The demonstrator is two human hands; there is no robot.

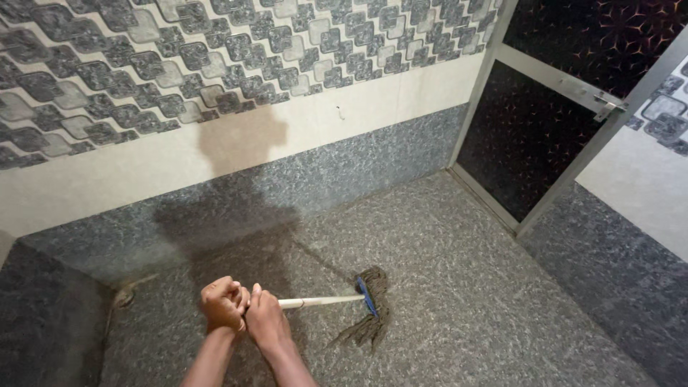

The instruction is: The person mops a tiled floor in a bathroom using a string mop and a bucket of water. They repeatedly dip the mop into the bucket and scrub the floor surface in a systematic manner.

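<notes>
A: Where is the mop [358, 304]?

B: On the speckled grey floor [466, 287], a little way out from the wall [287, 122]. Its stringy head lies flat against the floor, with a blue clamp joining it to a pale handle.

A: Which way does it run?

B: The handle runs nearly level across the view, from the hands on the left to the head on the right, so the mop points toward the dark door [523, 143].

A: And the hands?

B: The left hand [222, 302] and right hand [265, 319] are both closed around the handle's near end, side by side and touching. I'd judge that double grip lets the person press the head down.
</notes>
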